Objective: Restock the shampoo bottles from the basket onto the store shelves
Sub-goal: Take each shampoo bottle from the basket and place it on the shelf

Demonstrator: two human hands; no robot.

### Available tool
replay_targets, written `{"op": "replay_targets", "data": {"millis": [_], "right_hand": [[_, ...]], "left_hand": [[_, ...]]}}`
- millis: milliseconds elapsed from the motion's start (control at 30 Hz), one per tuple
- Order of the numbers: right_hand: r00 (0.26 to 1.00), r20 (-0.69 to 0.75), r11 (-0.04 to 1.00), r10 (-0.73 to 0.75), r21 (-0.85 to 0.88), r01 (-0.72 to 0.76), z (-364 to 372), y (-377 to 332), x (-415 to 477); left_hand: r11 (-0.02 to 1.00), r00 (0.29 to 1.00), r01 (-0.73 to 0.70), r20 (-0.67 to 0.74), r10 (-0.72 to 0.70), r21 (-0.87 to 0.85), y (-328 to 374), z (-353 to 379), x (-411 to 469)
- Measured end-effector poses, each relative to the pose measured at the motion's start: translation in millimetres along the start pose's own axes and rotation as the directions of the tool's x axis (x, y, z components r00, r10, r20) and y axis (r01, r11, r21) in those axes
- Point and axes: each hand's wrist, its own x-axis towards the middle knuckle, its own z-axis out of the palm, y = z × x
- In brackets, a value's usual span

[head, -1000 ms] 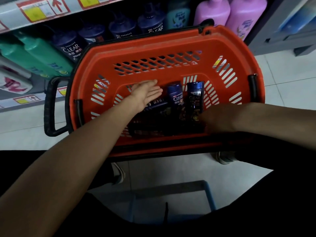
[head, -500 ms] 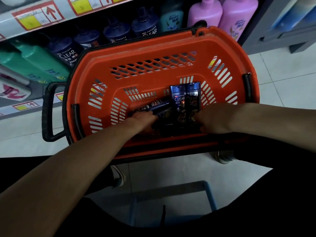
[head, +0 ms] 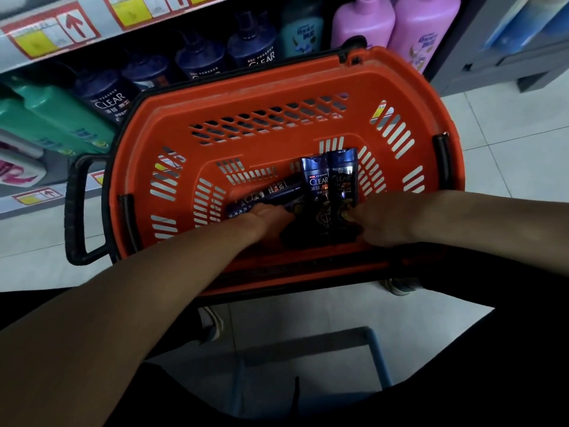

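Starting at the left edge of the frame, green bottles [head: 55, 118] lie on the lower shelf [head: 9, 208], with dark blue pump bottles [head: 106, 97] just right of them behind the orange basket [head: 261, 84], whose black handle [head: 74, 211] juts out to the left. Inside the basket, the left hand [head: 268, 217] rests on a slanted bottle [head: 271, 194] lying on the basket floor. Its fingertips sink into shadow, so whether they grasp it cannot be told. Just to the right, two blue Clear bottles lie side by side, caps toward the top of the frame: the middle bottle [head: 317, 186] and the right bottle [head: 343, 177]. The right hand [head: 385, 220] grasps the right bottle's lower end, thumb laid across its front. Purple bottles [head: 397, 26] stand at the upper right.
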Motion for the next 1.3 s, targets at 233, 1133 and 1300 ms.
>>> {"op": "replay_targets", "data": {"millis": [233,1133,1300], "right_hand": [[0.999,0.040,0.997,-0.017,-0.069,0.020,-2.2,-5.3,4.1],[0.843,-0.535,0.867,0.054,0.444,0.226,-66.9,-62.7,5.0],[0.679,-0.727,0.975,0.095,0.207,0.085,-71.0,-68.0,7.1]], "left_hand": [[0.902,0.986,0.004,-0.151,-0.077,-0.432,-30.2,-15.0,-13.7],[-0.350,0.885,-0.275,-0.094,-0.456,-0.895,1.2,-100.3,-153.9],[-0.458,0.904,-0.276,-0.065,-0.424,-0.845,7.4,-111.9,-161.0]]}}
